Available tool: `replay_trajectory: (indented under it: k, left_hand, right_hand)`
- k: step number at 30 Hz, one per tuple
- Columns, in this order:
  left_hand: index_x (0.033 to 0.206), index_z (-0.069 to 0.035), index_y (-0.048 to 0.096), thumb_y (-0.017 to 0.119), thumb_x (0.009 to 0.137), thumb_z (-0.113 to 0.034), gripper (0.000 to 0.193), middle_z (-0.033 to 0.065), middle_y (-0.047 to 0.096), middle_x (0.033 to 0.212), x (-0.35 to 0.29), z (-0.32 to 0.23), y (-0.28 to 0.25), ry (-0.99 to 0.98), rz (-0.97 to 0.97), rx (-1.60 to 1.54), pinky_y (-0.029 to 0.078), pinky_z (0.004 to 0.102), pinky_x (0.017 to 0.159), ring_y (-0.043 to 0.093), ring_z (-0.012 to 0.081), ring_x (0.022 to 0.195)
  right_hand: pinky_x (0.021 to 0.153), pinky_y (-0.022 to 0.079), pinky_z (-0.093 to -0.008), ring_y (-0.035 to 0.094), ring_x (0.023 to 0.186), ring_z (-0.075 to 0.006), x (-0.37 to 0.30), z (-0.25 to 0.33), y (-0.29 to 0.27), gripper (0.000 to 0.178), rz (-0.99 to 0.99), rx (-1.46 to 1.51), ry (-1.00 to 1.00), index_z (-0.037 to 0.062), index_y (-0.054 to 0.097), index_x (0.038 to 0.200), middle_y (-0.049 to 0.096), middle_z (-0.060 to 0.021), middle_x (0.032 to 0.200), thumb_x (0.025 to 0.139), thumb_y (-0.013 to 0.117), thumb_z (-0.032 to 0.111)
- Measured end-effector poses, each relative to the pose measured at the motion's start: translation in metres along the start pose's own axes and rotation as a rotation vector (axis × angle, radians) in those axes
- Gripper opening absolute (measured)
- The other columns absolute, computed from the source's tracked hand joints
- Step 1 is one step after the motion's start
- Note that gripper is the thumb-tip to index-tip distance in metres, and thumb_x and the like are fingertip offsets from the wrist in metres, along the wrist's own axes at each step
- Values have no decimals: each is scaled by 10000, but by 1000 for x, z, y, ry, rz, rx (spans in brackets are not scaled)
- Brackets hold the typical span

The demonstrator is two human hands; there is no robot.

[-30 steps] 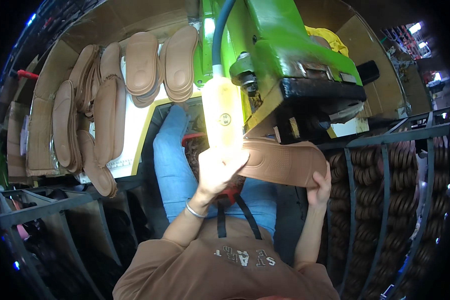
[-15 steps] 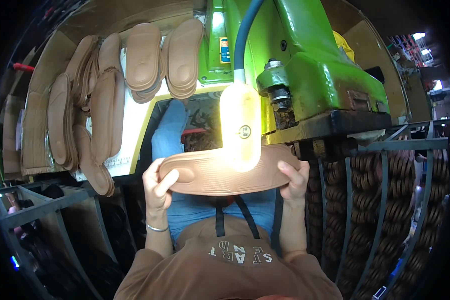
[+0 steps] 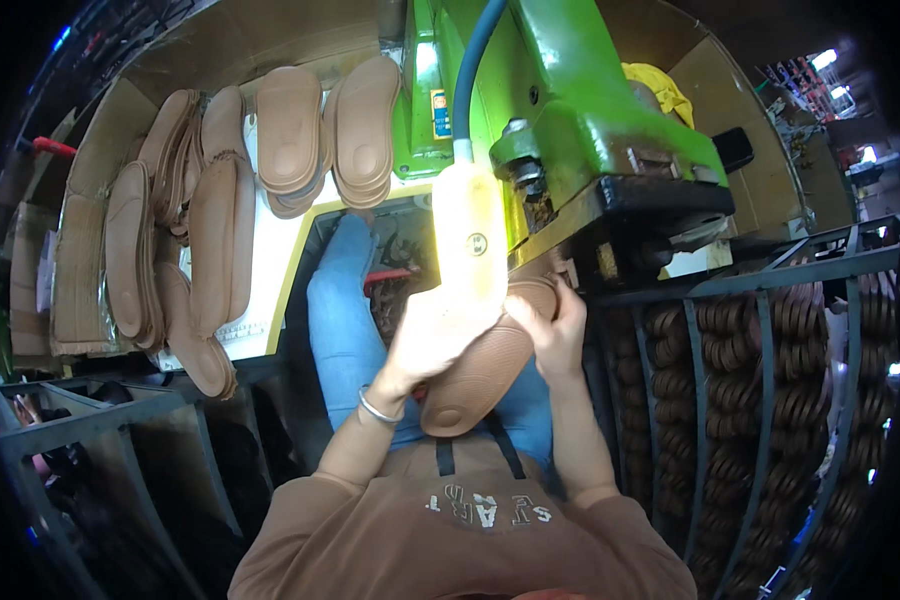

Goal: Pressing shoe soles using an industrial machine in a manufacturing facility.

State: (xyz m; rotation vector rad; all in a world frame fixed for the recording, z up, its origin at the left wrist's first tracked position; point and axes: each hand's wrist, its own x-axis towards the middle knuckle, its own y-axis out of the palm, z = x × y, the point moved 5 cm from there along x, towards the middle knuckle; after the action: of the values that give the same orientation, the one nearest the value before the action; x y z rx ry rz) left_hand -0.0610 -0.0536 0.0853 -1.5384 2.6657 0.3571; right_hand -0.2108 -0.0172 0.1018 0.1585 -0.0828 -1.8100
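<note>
A brown shoe insole [image 3: 478, 385] with a ridged surface is tilted between my hands, its rounded lower end above my lap. My right hand [image 3: 558, 328] is closed on its upper end, the thumb on the face and fingers round the far edge. My left hand [image 3: 432, 340] lies across its left side and grips there; glare washes it out, and the lamp hides some fingers. The bright lamp [image 3: 470, 235] hangs on a blue-grey flexible neck [image 3: 480, 60] just above the insole. The insole's upper end is close to the green machine's [image 3: 610, 120] dark lower head [image 3: 660, 215].
Stacks of insoles [image 3: 290, 130] stand on the white, yellow-edged table [image 3: 295, 250] at left, with cardboard [image 3: 80, 260] round them. A rack [image 3: 770, 290] at right holds many brown pieces. Another metal rack [image 3: 80, 425] stands at left. A yellow cloth [image 3: 660, 90] lies behind the machine.
The insole has turned from lying crosswise to slanting steeply. My left hand has moved right to its side, while my right hand has shifted slightly left at the upper end.
</note>
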Motion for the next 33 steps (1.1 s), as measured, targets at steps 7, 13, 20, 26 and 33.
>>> replay_trajectory:
  k: [7, 13, 20, 26, 33]
  left_hand:
    - [834, 28, 657, 751, 755, -180, 242, 99, 648, 668, 16, -29, 24, 175, -145, 377, 482, 274, 539, 573, 112, 548]
    - [887, 14, 670, 739, 766, -159, 222, 107, 668, 705, 1, -19, 16, 645, -250, 658, 497, 272, 553, 629, 150, 573]
    - [928, 37, 665, 719, 781, -67, 188, 98, 689, 842, -16, 13, 11, 109, -286, 73, 496, 241, 628, 630, 93, 704]
    - [851, 17, 678, 724, 780, -78, 127, 29, 641, 755, -7, 15, 25, 195, -246, -89, 449, 214, 607, 528, 47, 641]
    - [960, 48, 661, 707, 776, -38, 209, 45, 663, 833, 5, -11, 6, 266, -186, -147, 471, 219, 668, 570, 65, 726]
  right_hand:
    - [810, 486, -291, 610, 933, -173, -99, -74, -5, 375, 101, -61, 190, -49, 586, 1052, 643, -121, 1022, 749, 741, 109]
    - [821, 482, -283, 610, 925, -173, -124, -98, -22, 386, 255, -115, 323, -46, 582, 1080, 641, -114, 1030, 749, 732, 86]
    - [739, 505, -265, 620, 841, -138, -156, -87, -102, 347, 70, 98, 470, -49, 591, 1009, 643, -94, 963, 705, 739, 26]
    - [781, 475, -260, 599, 865, -144, -123, -31, -163, 293, -364, 194, 40, -26, 515, 1046, 610, -105, 972, 822, 638, 118]
    - [781, 465, -253, 584, 863, -134, -19, 28, -145, 195, -327, 67, -98, -15, 535, 1053, 609, -74, 944, 882, 552, 76]
